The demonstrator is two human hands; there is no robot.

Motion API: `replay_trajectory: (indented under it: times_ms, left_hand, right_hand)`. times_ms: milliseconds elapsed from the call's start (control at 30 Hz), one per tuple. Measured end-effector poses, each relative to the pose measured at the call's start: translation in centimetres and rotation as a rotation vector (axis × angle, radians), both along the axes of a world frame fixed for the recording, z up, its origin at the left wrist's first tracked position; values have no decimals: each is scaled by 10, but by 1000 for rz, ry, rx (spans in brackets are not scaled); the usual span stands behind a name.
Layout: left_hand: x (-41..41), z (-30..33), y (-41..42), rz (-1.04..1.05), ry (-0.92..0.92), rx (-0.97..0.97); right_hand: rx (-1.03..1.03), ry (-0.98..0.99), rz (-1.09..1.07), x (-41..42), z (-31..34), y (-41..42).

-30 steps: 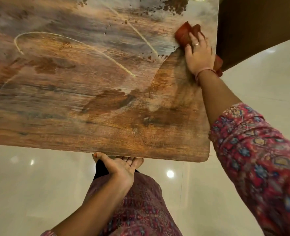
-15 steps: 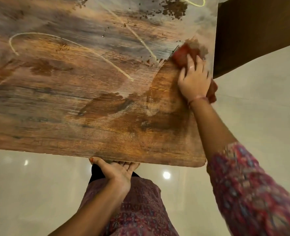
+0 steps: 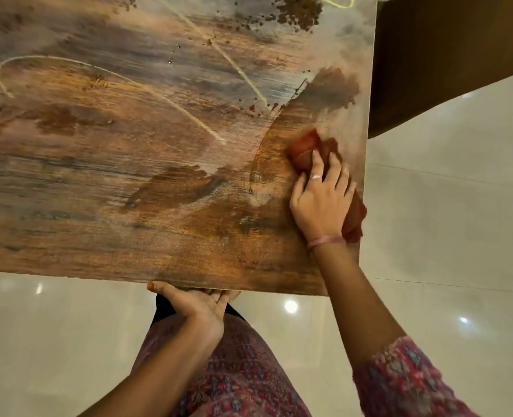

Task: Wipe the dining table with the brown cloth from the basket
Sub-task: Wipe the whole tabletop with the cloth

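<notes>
Here the right grip (image 3: 321, 203) lies spread flat on the cloth (image 3: 305, 150), pressing it to the tabletop (image 3: 128, 176) near its right edge. Soft and limp, it likely bunches; a broad palm hold suits. The left grip (image 3: 199, 308) clasps the near edge.

The table (image 3: 104, 182) has a wood-grain top with a dull sheen, smeared in patches. The cloth (image 3: 305, 150) is soft, matt brown fabric. The floor (image 3: 448, 224) is glossy pale tile that mirrors ceiling lights.
</notes>
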State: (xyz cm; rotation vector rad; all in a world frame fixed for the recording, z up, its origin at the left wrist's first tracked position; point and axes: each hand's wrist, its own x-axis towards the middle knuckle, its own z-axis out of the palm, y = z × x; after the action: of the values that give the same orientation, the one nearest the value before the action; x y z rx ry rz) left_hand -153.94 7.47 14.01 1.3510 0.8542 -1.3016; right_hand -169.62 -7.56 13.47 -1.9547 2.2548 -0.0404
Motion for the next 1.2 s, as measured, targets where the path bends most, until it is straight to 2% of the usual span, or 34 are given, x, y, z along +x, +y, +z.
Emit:
replay_trajectory:
  times_ms: [67, 200, 300, 467, 533, 667, 767, 800, 867, 1000, 1067, 1133, 1200]
  left_hand:
    - [0, -1, 1, 2, 1, -2]
    - [0, -1, 1, -14, -14, 7]
    - [1, 0, 2, -11, -6, 2]
    - [-1, 2, 0, -6, -13, -28]
    - [-1, 2, 0, -8, 0, -21]
    - [-1, 0, 1, -8, -24, -16]
    - [-2, 0, 0, 24, -12, 3]
    - [-1, -1, 0, 32, -15, 11]
    - [0, -1, 2, 32, -18, 6]
    - [1, 3, 3, -6, 12, -33]
    - [1, 5, 3, -15, 37, -48]
    - [3, 5, 5, -17, 61, -58]
    - [5, 5, 8, -6, 75, -73]
  right_hand:
    - [-19, -16, -62, -14, 2, -56]
    - [27, -182, -200, -40, 10, -153]
    - [33, -162, -167, -37, 8, -138]
    - [-50, -18, -122, -25, 0, -18]
    - [-31, -11, -128, -26, -1, -3]
    - [-16, -75, -79, -34, 4, -71]
    - [27, -121, -139, -24, 12, -142]
    - [31, -106, -121, -11, 12, -149]
    - [19, -103, 50, 23, 9, -127]
    - [60, -217, 536, 73, 3, 5]
    - [102, -228, 673, 63, 4, 27]
    - [109, -210, 696, 46, 4, -6]
    - [67, -155, 548, 34, 4, -65]
